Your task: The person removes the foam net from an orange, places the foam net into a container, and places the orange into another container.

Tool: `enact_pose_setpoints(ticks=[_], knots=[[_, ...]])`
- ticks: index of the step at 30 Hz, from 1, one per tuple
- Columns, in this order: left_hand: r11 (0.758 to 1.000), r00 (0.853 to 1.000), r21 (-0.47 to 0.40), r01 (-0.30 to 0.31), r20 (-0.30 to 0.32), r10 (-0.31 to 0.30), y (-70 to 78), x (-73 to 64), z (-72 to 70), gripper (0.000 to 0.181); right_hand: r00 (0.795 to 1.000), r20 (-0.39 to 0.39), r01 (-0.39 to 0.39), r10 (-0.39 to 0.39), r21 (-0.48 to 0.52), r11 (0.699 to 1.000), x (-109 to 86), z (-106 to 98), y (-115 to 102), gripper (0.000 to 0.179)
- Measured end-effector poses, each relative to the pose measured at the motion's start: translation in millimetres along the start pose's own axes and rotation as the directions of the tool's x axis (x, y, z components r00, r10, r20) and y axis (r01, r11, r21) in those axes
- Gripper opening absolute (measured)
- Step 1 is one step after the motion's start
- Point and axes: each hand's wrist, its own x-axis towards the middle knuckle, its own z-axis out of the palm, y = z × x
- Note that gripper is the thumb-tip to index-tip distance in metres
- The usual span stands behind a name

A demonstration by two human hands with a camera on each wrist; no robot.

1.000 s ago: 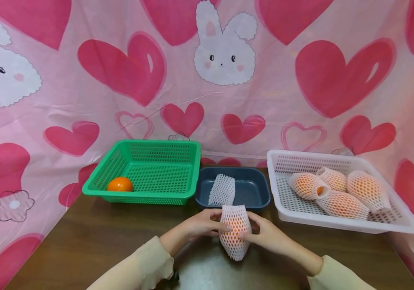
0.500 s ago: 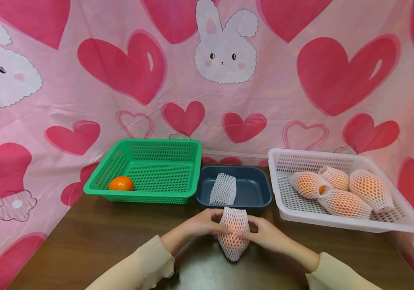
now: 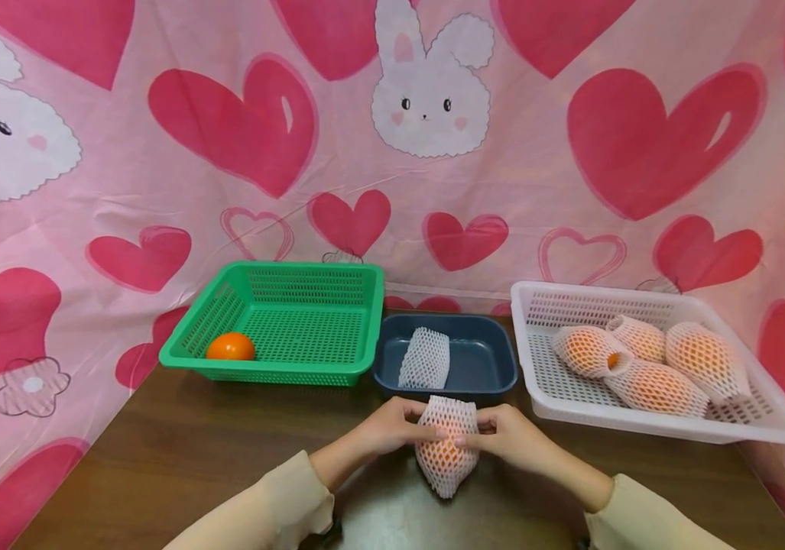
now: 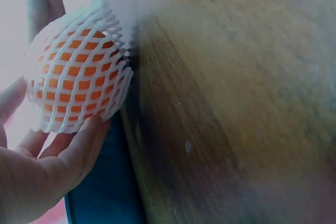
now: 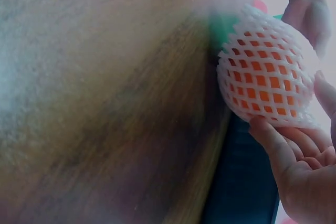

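Observation:
An orange [image 3: 449, 443] inside a white foam net sleeve [image 4: 73, 77] is held between both hands, above the table's front part. My left hand [image 3: 395, 428] grips its left side, thumb across the near face and fingers behind. From the right, my right hand [image 3: 510, 439] grips it the same way, its thumb close to the other thumb. In the right wrist view, fingers [image 5: 270, 135] of the right hand curl against the netting. The sleeve's upper end stands open above the fruit, and its lower end narrows to a point.
A green basket [image 3: 282, 373] at back left holds one bare orange [image 3: 230, 347]. Behind the hands, a dark blue tray [image 3: 481, 359] contains a loose foam net [image 3: 425, 359]. The white basket [image 3: 536, 397] at right holds several net-wrapped oranges [image 3: 660, 387].
Both hands keep hold of the netted orange, which stays nearly in place. The right hand's fingers shift slightly at the sleeve's upper edge. The head view has moved a little.

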Motion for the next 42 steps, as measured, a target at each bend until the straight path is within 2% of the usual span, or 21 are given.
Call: enact_pose_setpoints(ticks=[15,22,31,36,39,42], knots=[[1.000,1.000,0.011,-0.018,-0.009,0.018,0.4,-0.7,0.3,0.020,1.000,-0.014,0.001,0.000,0.031,1.000,1.4,-4,1,0.018],[0.998,0.997,0.035,-0.060,-0.052,0.062,1.1,-2.1,1.9,0.018,0.999,-0.039,0.013,-0.014,-0.011,1.000,0.7,-5,-3,0.014],[0.993,0.994,0.084,-0.082,-0.060,0.088,2.0,-1.3,1.5,0.014,0.994,-0.104,0.022,-0.031,-0.092,0.996,0.3,-2,-8,0.012],[0.988,0.990,0.108,-0.110,-0.070,0.118,1.1,-0.6,0.3,0.013,0.982,-0.157,0.079,-0.102,-0.144,0.986,-2.4,4,-10,0.014],[0.981,0.986,0.139,-0.135,-0.077,0.147,2.0,-1.0,-0.6,0.012,0.965,-0.187,0.151,-0.184,-0.176,0.973,-3.9,8,-10,0.013],[0.981,0.988,0.145,-0.131,-0.062,0.141,3.7,-2.0,-0.6,0.015,0.947,-0.216,0.196,-0.237,-0.195,0.961,-4.7,10,-8,0.012]])
